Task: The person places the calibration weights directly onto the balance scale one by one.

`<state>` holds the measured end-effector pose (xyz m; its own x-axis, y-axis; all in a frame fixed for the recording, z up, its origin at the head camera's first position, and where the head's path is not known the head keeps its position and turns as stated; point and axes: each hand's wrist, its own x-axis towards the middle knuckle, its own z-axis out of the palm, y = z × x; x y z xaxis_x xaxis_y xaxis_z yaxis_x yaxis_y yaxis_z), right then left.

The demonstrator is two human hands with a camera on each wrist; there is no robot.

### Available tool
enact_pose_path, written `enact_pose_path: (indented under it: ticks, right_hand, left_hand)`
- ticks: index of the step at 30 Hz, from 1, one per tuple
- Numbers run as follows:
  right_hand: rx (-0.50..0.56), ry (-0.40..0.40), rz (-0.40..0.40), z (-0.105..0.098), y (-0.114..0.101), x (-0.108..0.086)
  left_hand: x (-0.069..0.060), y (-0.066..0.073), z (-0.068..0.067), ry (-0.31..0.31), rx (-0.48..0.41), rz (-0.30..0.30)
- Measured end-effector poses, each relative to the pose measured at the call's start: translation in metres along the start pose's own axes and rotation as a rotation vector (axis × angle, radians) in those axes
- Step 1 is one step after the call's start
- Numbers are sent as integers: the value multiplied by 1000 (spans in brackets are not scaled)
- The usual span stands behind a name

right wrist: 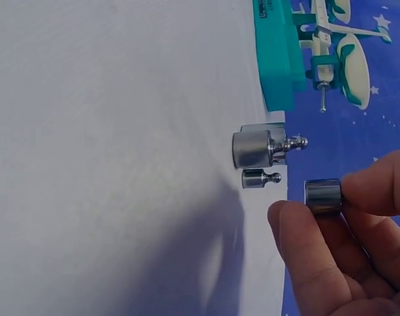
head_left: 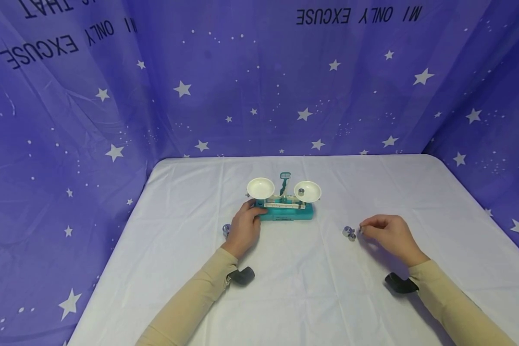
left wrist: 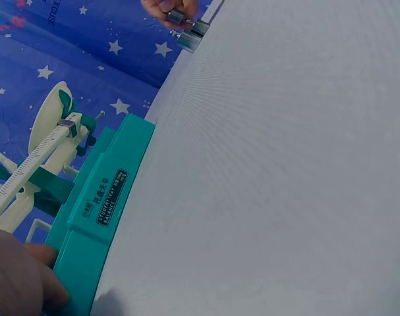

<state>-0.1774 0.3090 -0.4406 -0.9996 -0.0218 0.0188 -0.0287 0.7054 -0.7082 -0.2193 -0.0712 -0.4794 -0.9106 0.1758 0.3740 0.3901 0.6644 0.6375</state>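
Note:
A teal student tray balance (head_left: 285, 214) stands on the table, with a white left pan (head_left: 261, 188) and a white right pan (head_left: 313, 193). One metal weight (head_left: 301, 191) sits in the right pan; the left pan holds nothing visible. My left hand (head_left: 244, 228) grips the left end of the base, thumb on the front side. Off to the right, my right hand (head_left: 392, 236) pinches a metal cylinder weight (right wrist: 323, 197) between thumb and fingers, raised above the table. Close by stand several knobbed weights, among them a larger one (right wrist: 254, 150) and a small one (right wrist: 254, 178).
More metal weights (head_left: 226, 229) lie left of the balance, partly hidden by my left hand. A white cloth (head_left: 302, 298) covers the table. Purple star-printed curtains (head_left: 264, 96) surround its back and sides. Black wrist-camera mounts (head_left: 241, 276) hang by both sleeves.

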Motion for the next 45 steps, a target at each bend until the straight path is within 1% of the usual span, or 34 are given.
enact_pose_path:
  ticks: [4, 10, 16, 21, 28, 37, 45]
  right_hand:
    - [7, 15, -1, 0, -2, 2]
    - [21, 13, 12, 2, -6, 5]
    - [14, 9, -3, 1, -11, 11]
    - [8, 4, -31, 0, -19, 15]
    - [-4, -19, -62, 1, -38, 24]
    - [15, -23, -97, 1, -68, 39]
    - [36, -32, -160, 8, -96, 54]
  left_hand:
    - [0, 0, 0, -4, 3, 2]
    - [1, -1, 1, -9, 3, 4]
    - [2, -1, 0, -5, 6, 14]
    - [2, 0, 0, -5, 2, 15]
    - [1, 0, -1, -5, -1, 2]
    - [0, -1, 2, 0, -2, 14]
    - [-1, 0, 0, 7, -7, 13]
